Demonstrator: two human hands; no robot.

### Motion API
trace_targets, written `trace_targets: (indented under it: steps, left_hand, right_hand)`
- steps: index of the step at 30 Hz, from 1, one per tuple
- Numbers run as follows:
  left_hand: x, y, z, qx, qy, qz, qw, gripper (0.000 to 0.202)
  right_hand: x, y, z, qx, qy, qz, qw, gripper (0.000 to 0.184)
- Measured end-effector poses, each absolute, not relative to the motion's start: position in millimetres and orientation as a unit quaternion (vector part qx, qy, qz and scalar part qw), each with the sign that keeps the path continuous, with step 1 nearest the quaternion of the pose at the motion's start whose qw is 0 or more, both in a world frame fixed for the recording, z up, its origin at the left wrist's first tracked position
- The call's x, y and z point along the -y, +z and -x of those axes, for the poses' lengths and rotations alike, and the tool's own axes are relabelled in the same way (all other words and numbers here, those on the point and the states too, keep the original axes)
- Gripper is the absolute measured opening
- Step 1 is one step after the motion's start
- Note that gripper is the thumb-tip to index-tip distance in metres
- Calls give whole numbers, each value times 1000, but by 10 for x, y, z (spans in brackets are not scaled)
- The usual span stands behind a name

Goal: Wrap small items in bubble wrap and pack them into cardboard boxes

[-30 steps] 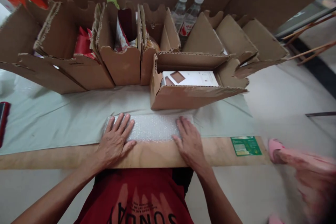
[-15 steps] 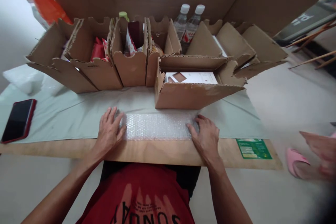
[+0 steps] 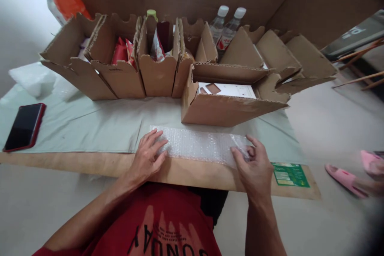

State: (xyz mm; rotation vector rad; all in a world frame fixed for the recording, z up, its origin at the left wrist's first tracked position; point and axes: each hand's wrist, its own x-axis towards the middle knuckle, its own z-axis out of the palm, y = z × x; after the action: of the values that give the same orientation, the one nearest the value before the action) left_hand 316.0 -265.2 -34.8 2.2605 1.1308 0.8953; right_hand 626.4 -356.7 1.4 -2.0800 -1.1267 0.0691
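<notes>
A strip of bubble wrap [image 3: 199,147] lies lengthwise along the table's [image 3: 90,128] near edge, the left hand [image 3: 147,157] flat with fingers spread on one end, the right hand [image 3: 255,164] pinching the other.

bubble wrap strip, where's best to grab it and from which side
Probably its short ends, from the near side. The bubble wrap lies flat at the front of the table, so a middle grip would sag. The right hand pinches the right end; the left hand rests flat on the left end. The cardboard box blocks the far side.
</notes>
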Motion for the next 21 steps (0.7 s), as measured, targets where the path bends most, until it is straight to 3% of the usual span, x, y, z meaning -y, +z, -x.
trace_targets:
  steps: [5,9,11,14,18,21]
  left_hand:
    - [2613,-196,-3136,-451,325,-675,486,27]
    - [2595,-199,-3214,-449,307,-538,644,54]
    - [2566,-223,-3264,-455,304,-515,660,68]
    - [2503,-237,-3315,-484,278,-544,626,71]
    - [2438,-231,-3332,-502,249,-604,567,69]
    - [2429,-252,-3340,-504,239,-630,540,68]
  right_hand:
    - [3362,81,-5586,513,93,763,381,54]
    - [3101,-33,-5126,557,201,719,364,56]
    - [3027,-82,-5008,567,262,694,359,61]
    - [3043,-84,-5035,552,304,674,386,58]
    - [3193,-43,-5386,509,230,716,417,39]
    - [3232,-96,-5661,490,187,760,385,47]
